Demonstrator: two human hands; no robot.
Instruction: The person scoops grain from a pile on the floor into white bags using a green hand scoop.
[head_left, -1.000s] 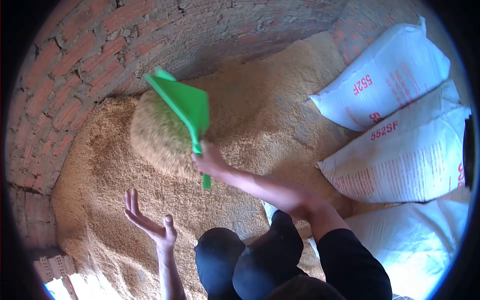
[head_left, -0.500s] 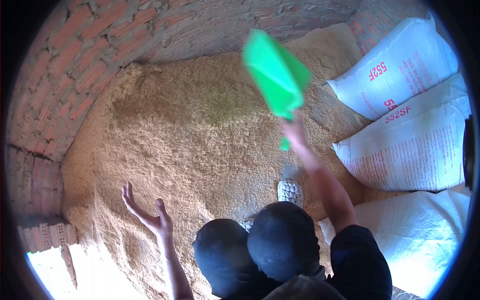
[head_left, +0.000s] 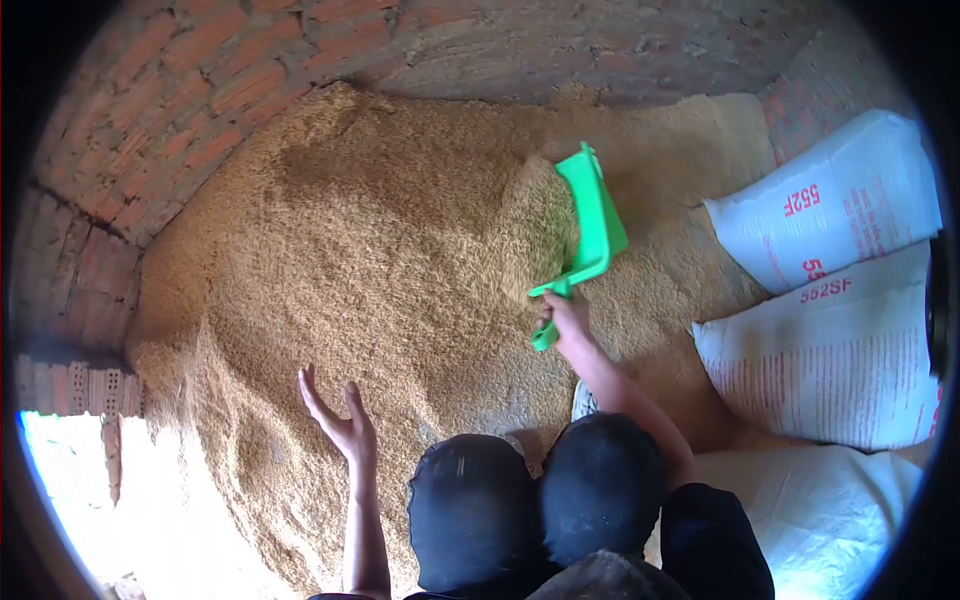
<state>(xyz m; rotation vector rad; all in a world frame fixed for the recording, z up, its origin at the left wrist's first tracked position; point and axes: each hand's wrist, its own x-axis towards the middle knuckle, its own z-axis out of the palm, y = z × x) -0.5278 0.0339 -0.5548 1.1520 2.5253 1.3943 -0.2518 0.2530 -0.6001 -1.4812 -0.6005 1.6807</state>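
Right hand (head_left: 567,315) clenched round the handle of a green scoop (head_left: 600,225), its pan tilted just beyond; left hand (head_left: 345,425) spread, holding nothing; granular heap (head_left: 360,270) before both; firm, even tilting probably limits scatter

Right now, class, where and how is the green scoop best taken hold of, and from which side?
The green scoop is probably best gripped by its handle, from the person's side, in a wrapping grip: the handle is slim and points back that way, whereas the pan is wide and tipped. The right hand holds it there.
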